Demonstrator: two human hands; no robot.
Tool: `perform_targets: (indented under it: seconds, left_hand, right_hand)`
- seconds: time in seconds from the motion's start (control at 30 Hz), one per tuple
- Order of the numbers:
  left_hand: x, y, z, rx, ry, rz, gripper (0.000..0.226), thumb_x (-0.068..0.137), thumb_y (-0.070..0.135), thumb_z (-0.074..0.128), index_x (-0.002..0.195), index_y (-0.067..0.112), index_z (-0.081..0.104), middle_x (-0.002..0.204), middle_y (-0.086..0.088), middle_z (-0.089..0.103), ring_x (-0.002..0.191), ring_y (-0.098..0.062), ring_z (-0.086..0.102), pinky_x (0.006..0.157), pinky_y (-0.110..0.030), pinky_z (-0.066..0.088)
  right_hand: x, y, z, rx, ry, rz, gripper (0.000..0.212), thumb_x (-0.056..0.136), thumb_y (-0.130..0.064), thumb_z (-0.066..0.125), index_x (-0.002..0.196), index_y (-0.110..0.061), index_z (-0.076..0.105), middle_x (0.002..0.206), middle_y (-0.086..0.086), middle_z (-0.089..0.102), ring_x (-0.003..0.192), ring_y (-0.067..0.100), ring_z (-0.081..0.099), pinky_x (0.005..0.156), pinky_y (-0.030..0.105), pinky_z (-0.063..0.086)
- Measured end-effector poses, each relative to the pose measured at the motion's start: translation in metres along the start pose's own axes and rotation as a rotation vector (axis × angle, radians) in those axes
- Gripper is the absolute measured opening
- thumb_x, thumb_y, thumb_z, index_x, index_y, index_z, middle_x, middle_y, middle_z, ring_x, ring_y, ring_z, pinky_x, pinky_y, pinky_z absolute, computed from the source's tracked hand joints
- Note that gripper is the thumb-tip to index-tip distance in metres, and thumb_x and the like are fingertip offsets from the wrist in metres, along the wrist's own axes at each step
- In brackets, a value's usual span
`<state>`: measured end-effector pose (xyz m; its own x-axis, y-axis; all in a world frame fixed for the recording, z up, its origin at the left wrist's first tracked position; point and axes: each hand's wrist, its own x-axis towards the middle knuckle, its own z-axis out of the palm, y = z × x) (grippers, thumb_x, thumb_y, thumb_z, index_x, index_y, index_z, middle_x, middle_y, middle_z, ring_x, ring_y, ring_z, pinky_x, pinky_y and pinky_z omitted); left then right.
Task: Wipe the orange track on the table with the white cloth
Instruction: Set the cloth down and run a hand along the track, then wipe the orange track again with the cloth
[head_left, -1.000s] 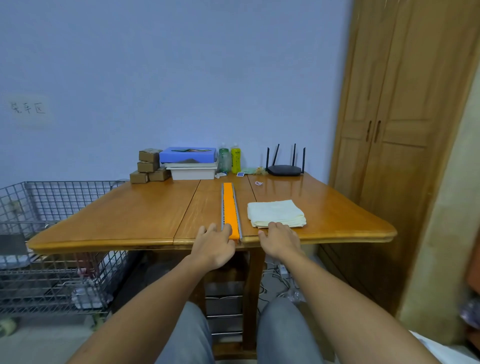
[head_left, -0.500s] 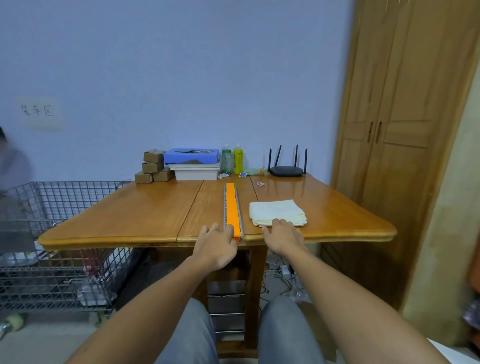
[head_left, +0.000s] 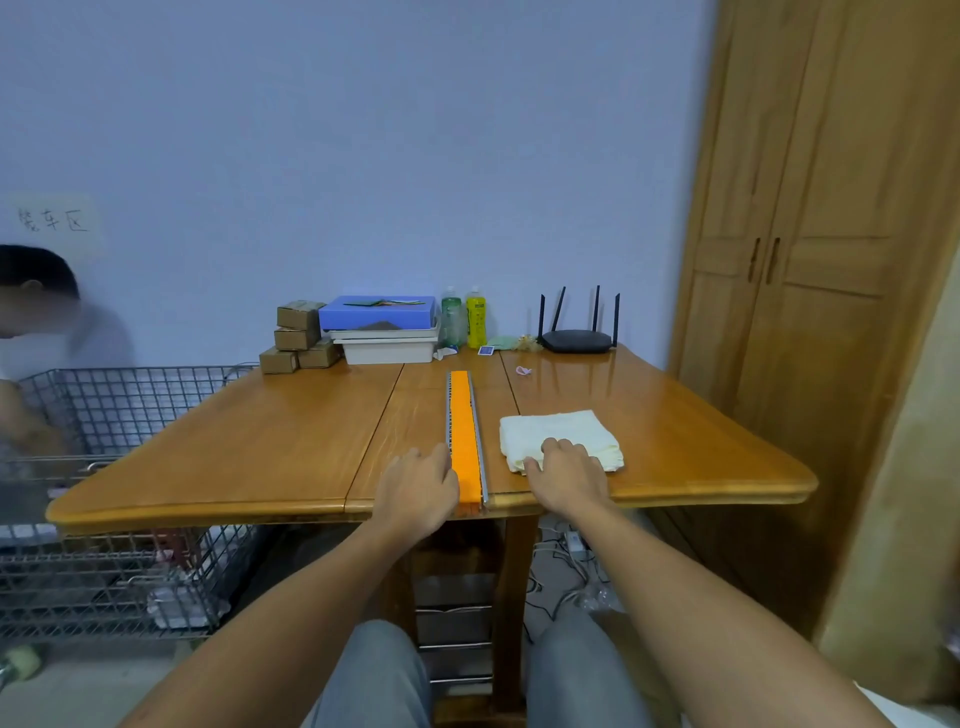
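The orange track (head_left: 462, 431), with grey metal rails, runs lengthways down the middle of the wooden table (head_left: 260, 441), and its near end reaches the front edge. My left hand (head_left: 415, 491) lies flat on the table, its fingers against the track's left rail near that end. A folded white cloth (head_left: 558, 428) lies flat just right of the track. My right hand (head_left: 566, 473) rests on the cloth's near edge, fingers on top and thumb at its near left corner. The cloth has not left the table.
At the table's far edge stand small cardboard boxes (head_left: 298, 335), a blue box on white trays (head_left: 382, 327), two bottles (head_left: 464, 323) and a black router (head_left: 576, 340). Left of the table are a wire cage (head_left: 119, 410) and a person (head_left: 36, 322). A wooden wardrobe (head_left: 810, 260) stands right.
My right hand has moved forward from the table's front edge onto the cloth. The view has shifted slightly. A person has come into view at the left.
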<state>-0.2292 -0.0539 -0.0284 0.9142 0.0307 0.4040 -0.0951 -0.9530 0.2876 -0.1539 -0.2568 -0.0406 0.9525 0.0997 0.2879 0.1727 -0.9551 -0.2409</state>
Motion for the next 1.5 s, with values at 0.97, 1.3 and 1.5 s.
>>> perform_targets:
  seconds: [0.97, 1.3, 1.5]
  left_hand:
    - [0.173, -0.087, 0.084, -0.223, -0.064, -0.273, 0.009, 0.103, 0.024, 0.052, 0.102, 0.021, 0.061, 0.09, 0.001, 0.062, 0.078, -0.01, 0.06, 0.064, -0.022, 0.045]
    - [0.256, -0.105, 0.121, -0.217, -0.033, -0.281, 0.009, 0.103, 0.026, 0.051, 0.1, 0.023, 0.059, 0.091, 0.004, 0.061, 0.081, -0.011, 0.059, 0.074, -0.033, 0.056]
    - [0.311, -0.124, 0.14, -0.319, -0.041, -0.336, 0.017, 0.106, 0.029, 0.047, 0.121, 0.027, 0.054, 0.091, 0.002, 0.064, 0.076, -0.014, 0.062, 0.061, -0.029, 0.049]
  right_hand:
    - [0.166, 0.014, 0.063, -0.181, -0.054, -0.03, 0.054, 0.102, -0.055, 0.028, 0.145, -0.029, 0.047, 0.134, 0.001, 0.058, 0.122, 0.023, 0.05, 0.098, 0.042, 0.038]
    - [0.222, 0.029, 0.071, -0.105, 0.011, -0.109, 0.033, 0.103, -0.047, 0.038, 0.111, -0.022, 0.057, 0.092, 0.004, 0.07, 0.082, 0.03, 0.066, 0.061, 0.034, 0.039]
    - [0.278, 0.026, 0.074, 0.008, 0.11, -0.131, 0.034, 0.101, -0.046, 0.046, 0.113, -0.02, 0.063, 0.092, 0.005, 0.071, 0.079, 0.029, 0.064, 0.059, 0.034, 0.036]
